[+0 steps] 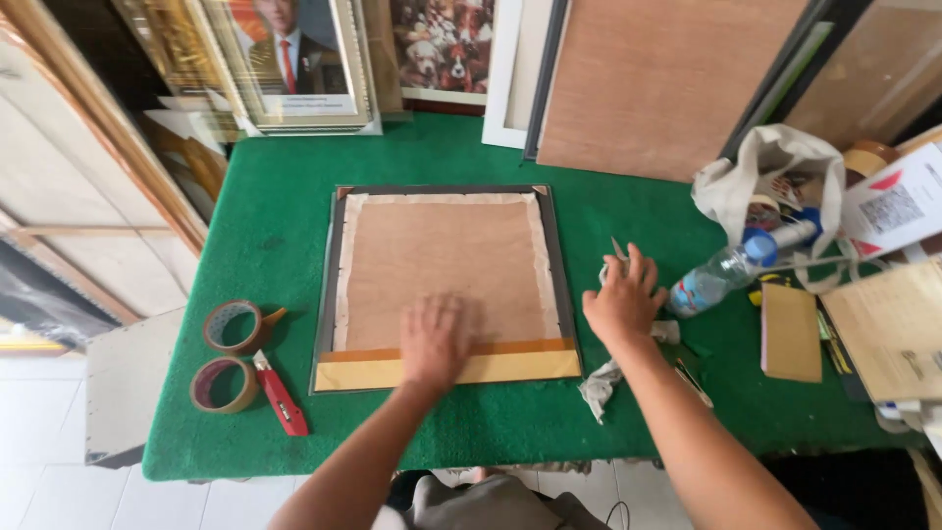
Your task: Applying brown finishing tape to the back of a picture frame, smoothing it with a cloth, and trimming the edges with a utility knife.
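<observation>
A picture frame point(444, 280) lies face down on the green table point(294, 167), its brown backing board edged with pale tape and a yellowish tape strip along the near edge. My left hand point(435, 341) presses flat on the board just above that strip, slightly blurred. My right hand point(622, 299) rests with fingers spread on a grey rag point(601, 385) just right of the frame. A thin pointed tool pokes out beyond its fingers.
Two tape rolls point(232, 353) and a red utility knife point(280, 397) lie at the left. A plastic water bottle point(731, 267), a cloth bag point(765, 167), a brown pad point(790, 332) and papers crowd the right. Framed pictures and boards lean along the back.
</observation>
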